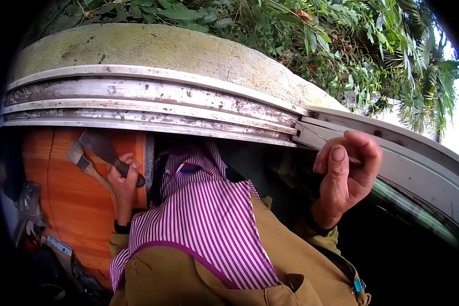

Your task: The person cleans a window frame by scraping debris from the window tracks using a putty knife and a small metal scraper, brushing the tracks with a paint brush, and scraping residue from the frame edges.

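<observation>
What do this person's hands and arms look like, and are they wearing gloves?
No gloves: the left hand and right hand are both bare. The arms wear olive-brown sleeves, with a dark band at each wrist.

tan jacket (296, 250) | purple-and-white striped apron (199, 219) | 2 black cuffs (121, 227) | blue tag (359, 285)

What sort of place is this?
Probably a building's window or sliding-door opening facing outdoors: grooved white track, weathered ledge beyond it, dense foliage outside.
</observation>
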`<state>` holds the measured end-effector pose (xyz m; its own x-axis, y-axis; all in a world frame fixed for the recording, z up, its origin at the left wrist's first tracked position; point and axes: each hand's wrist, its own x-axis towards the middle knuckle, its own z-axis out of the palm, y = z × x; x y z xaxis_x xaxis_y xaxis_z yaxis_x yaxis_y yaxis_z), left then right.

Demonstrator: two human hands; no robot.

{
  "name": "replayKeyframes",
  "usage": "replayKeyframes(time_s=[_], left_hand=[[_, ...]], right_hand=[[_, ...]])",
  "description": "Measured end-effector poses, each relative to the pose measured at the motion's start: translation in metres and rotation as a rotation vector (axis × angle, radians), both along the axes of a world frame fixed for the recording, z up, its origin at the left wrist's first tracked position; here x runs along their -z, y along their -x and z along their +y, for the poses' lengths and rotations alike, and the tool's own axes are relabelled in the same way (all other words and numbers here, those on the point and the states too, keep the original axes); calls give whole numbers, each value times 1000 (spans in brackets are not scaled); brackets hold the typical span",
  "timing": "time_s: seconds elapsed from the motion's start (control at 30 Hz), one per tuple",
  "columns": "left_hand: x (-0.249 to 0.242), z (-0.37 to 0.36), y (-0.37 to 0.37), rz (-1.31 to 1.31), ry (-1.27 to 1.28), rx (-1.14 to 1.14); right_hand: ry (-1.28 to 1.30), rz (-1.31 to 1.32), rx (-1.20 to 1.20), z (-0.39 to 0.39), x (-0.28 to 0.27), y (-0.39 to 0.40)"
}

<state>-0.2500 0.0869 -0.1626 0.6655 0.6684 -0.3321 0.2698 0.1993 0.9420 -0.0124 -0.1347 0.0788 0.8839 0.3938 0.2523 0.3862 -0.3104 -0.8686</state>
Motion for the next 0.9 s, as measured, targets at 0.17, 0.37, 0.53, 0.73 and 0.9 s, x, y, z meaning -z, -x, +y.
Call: replayKeyframes(time_s=[0.17, 0.37, 0.53, 0.73, 0.9], left_hand=[[-1, 0, -1, -14, -38, 13], [4, 0, 4, -13, -12, 2], [3, 2, 3, -30, -17, 20], [3, 1, 3, -27, -17, 20], [6, 3, 5, 7, -64, 39]], right_hand=[[187, 64, 34, -22, 6, 10], [462, -225, -108, -30, 20, 23], [499, -247, -1, -37, 41, 21], [113, 61, 102, -26, 26, 22], [213, -141, 56, -50, -3, 31]])
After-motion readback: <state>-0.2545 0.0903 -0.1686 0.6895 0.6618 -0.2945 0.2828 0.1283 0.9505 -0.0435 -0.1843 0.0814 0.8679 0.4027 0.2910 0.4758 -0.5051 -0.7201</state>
